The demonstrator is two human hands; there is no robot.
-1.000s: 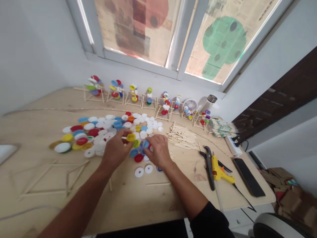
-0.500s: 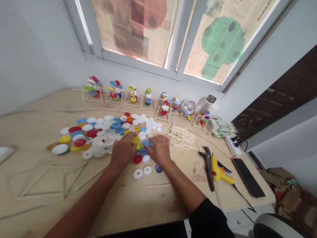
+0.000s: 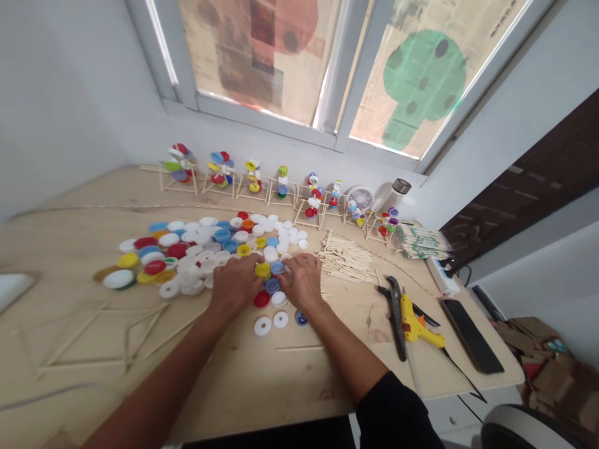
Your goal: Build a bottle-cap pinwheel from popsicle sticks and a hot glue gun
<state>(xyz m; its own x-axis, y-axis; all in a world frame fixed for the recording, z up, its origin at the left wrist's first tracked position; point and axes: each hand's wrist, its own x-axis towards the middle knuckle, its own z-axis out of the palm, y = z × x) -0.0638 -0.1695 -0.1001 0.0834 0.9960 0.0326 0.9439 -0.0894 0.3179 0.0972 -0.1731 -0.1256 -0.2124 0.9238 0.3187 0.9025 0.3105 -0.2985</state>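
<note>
At the right edge of a spread of plastic bottle caps (image 3: pixel 201 252), my two hands are close together. My left hand (image 3: pixel 236 284) pinches a yellow cap (image 3: pixel 262 270) at its fingertips. Across from it, my right hand (image 3: pixel 303 284) has its thumb and fingers closed on a light blue cap (image 3: pixel 277 268). Just below them lie a blue cap (image 3: pixel 272 286), a red cap (image 3: pixel 262 299) and a white cap (image 3: pixel 279 299). Closer to me are two white caps with holes, including one white cap (image 3: pixel 262 326), and a dark blue cap (image 3: pixel 301 318) partly hidden by my right wrist.
Thin sticks (image 3: pixel 346 257) are heaped to the right. Beyond them lie black-handled pliers (image 3: pixel 397 318), a yellow glue gun (image 3: pixel 416 325) and a phone (image 3: pixel 472 337). Stick frames with cap wheels (image 3: pixel 219 171) line the wall. A flat stick frame (image 3: pixel 84 365) lies front left.
My left hand has brought the yellow cap slightly right and toward me, covering a green cap seen before. My right hand stays nearly in place at the light blue cap. The view shifted slightly.
</note>
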